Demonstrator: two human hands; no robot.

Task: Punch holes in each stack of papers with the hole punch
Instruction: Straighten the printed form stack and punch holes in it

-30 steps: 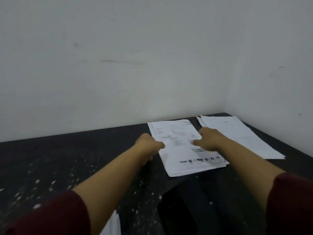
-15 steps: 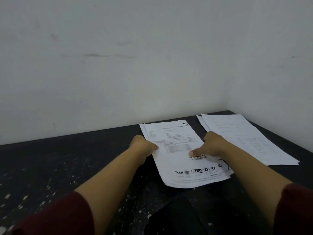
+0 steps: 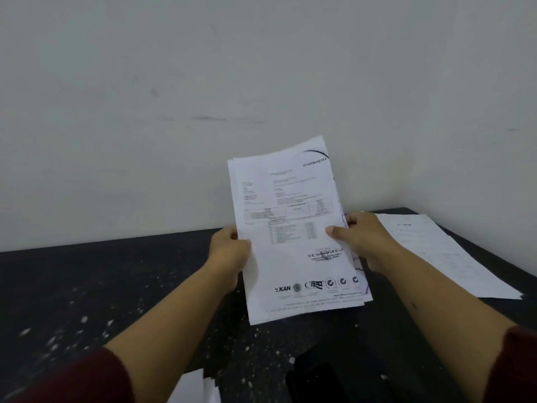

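Hands on the stack: left hand pinching its left edge, right hand gripping the right edge, thumb on the front sheet. Held upright just above the table, probably to square the sheets before punching. Legible on the top sheet: "KAN" beside round logos; other text blurred.

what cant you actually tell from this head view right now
- Held paper stack: body text too small and blurred to read; lower sheets covered by the top sheet.
- Dark object at the bottom edge: too dark to identify as the hole punch.
- White sheets: cut off by the bottom edge.
- Left hand, right hand: fingers hidden behind the stack.
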